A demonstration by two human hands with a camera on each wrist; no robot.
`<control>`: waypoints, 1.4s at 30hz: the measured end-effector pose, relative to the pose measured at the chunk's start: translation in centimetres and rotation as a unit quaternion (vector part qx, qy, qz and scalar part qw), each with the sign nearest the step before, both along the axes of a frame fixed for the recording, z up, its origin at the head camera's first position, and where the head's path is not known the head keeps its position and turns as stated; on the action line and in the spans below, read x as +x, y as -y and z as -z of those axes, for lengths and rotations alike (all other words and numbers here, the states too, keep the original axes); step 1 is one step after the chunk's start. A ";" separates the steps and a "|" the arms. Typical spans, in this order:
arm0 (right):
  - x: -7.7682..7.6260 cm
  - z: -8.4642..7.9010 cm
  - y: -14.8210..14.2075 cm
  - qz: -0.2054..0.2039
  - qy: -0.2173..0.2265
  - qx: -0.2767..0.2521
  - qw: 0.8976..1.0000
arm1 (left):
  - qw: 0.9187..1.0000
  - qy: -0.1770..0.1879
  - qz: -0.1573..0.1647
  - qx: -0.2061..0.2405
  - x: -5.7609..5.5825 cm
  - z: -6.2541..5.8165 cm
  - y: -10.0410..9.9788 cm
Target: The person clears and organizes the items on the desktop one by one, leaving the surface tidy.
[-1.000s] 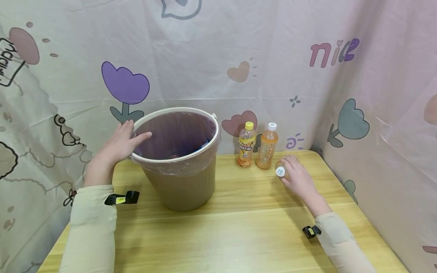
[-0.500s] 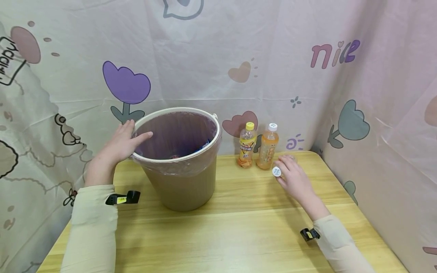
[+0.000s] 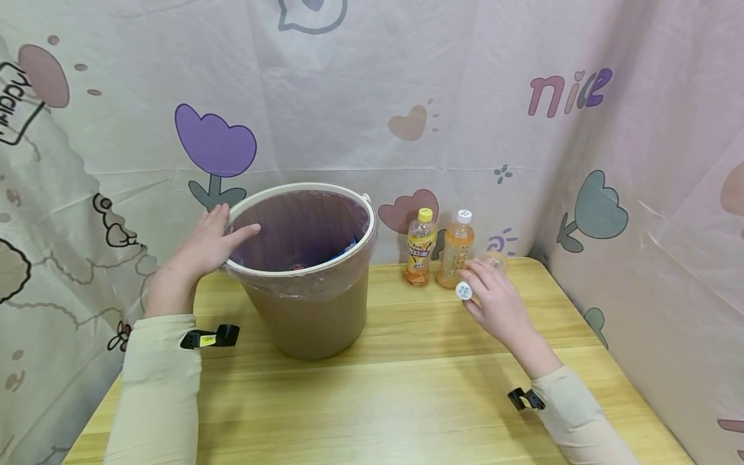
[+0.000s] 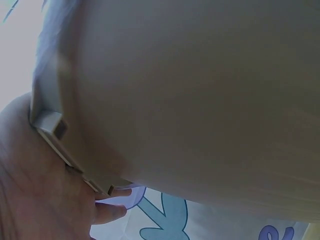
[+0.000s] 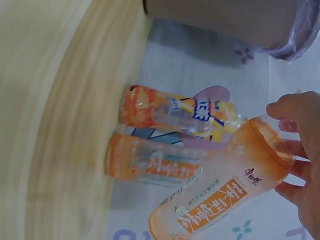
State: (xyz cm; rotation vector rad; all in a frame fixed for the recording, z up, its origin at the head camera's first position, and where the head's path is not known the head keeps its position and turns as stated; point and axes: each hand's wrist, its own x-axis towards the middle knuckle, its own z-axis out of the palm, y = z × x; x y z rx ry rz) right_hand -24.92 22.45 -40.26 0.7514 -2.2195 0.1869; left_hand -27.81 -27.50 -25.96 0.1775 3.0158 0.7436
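My left hand (image 3: pixel 203 242) rests on the white rim of a brown waste bin (image 3: pixel 314 316), thumb over the inner side and fingers fairly straight. The left wrist view is mostly filled by the bin's outer wall (image 4: pixel 200 100), with fingertips low at its edge. My right hand (image 3: pixel 496 300) grips a clear plastic drink bottle with an orange label (image 5: pixel 215 195) near its neck. Its white cap (image 3: pixel 464 290) points toward the head camera, and the bottle is tilted. Just left of it stand an upright orange-labelled bottle (image 3: pixel 455 255) with a white cap and a yellow-capped bottle (image 3: pixel 421 252).
A clear liner (image 3: pixel 325 284) folds over the bin's rim; something blue (image 3: pixel 351 245) lies inside. The wooden table (image 3: pixel 372 413) ends at a patterned cloth (image 3: pixel 325 97) behind and on the right, close to the bottles.
My right hand has shifted slightly left with the gripped bottle, whose cap moves toward the upright bottles. My left hand and the bin stay in place.
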 end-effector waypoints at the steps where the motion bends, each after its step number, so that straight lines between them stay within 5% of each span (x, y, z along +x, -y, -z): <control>1: 0.0 -0.2 0.2 -0.003 -0.005 0.001 1.000 | 1.000 0.001 0.000 0.000 0.0 0.0 0.0; 42: -0.7 -7.0 6.6 -0.082 -0.140 0.030 0.986 | 1.000 -0.001 0.002 0.014 -0.1 0.2 0.1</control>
